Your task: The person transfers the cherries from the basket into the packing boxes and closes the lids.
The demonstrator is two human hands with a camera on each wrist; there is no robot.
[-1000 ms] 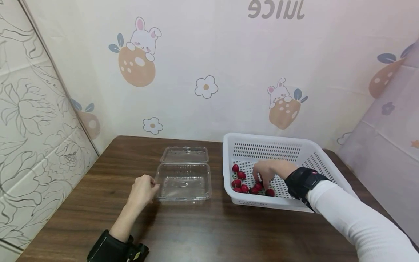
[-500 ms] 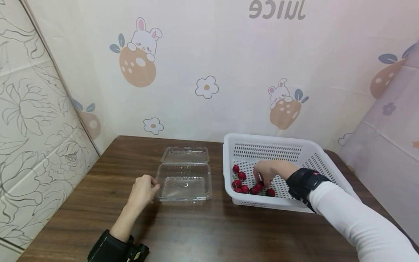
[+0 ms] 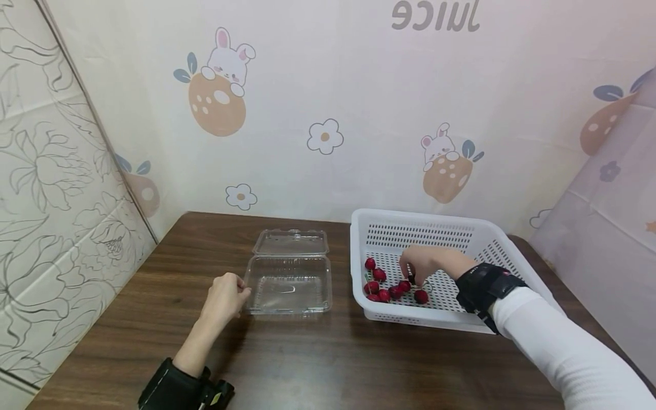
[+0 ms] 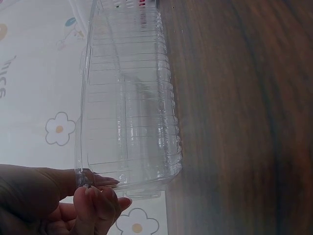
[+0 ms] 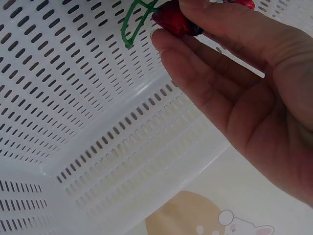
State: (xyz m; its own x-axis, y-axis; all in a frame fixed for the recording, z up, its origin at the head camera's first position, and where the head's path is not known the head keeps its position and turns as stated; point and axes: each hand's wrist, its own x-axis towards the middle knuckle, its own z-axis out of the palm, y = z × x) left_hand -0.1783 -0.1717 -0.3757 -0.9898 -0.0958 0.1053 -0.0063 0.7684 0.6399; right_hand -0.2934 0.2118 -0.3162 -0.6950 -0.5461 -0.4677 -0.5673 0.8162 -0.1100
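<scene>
A clear plastic clamshell container (image 3: 293,293) lies with its lid raised back on the wooden table. At its left side, my left hand (image 3: 221,299) pinches the rim between thumb and fingers, as the left wrist view (image 4: 98,203) also shows. Inside the white perforated basket (image 3: 420,316), my right hand (image 3: 424,262) holds a dark red cherry (image 5: 172,20) between thumb and fingertips. A green stem (image 5: 128,36) sticks out from the held cherry in the right wrist view. Several other cherries (image 3: 371,287) lie on the basket floor, left of and below that hand.
The basket's raised walls surround the right hand. Dark wooden tabletop (image 3: 318,364) extends in front of both containers. Behind the table hangs a printed wall covering (image 3: 328,74), close to the basket's back edge.
My right hand has risen slightly and shifted right, with a cherry now visible in its fingers. Cherries near it have moved a little. The left hand stays at the container's rim.
</scene>
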